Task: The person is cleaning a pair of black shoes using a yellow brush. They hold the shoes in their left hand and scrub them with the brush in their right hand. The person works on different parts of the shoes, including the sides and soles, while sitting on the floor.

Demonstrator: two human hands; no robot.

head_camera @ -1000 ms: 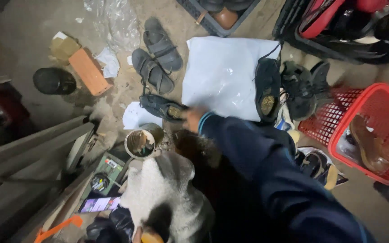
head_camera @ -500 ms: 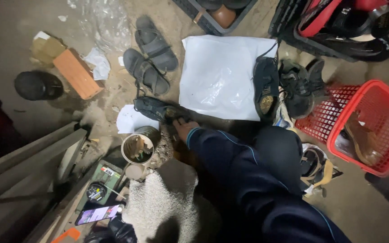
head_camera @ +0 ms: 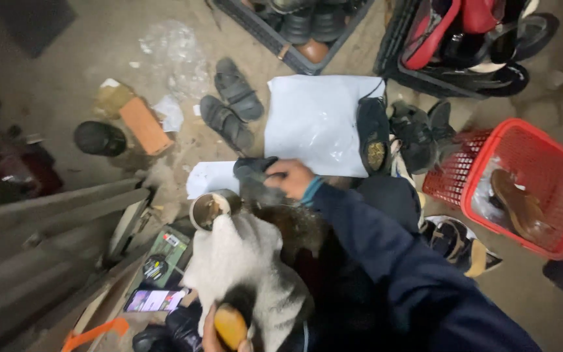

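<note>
right hand [head_camera: 292, 177]: closed around the dark worn shoe [head_camera: 254, 175], lifted just above the round metal tin [head_camera: 211, 208]; navy sleeve runs back toward the camera.
left hand [head_camera: 211, 336]: bottom edge of view, fingers wrapped on a yellow-brown rounded handle [head_camera: 230, 326]; only partly visible.
dark worn shoe: just right of the white paper scrap [head_camera: 211, 177], above and right of the tin, below the white plastic sheet [head_camera: 314, 120].
tin: on the floor, open top, scraps inside; shaggy white-grey cloth [head_camera: 245, 261] touches its near side.
left of tin: green flat box [head_camera: 167, 246], lit phone [head_camera: 154, 300] nearer the camera.
above tin: pair of grey strap sandals [head_camera: 232, 107], orange brick [head_camera: 144, 125], black cap [head_camera: 99, 138].
right of tin, well apart: red plastic mesh basket [head_camera: 555, 176] holding a brown sandal [head_camera: 518, 205].
sheet's right edge: black shoe [head_camera: 374, 137], sole insert up.
</note>
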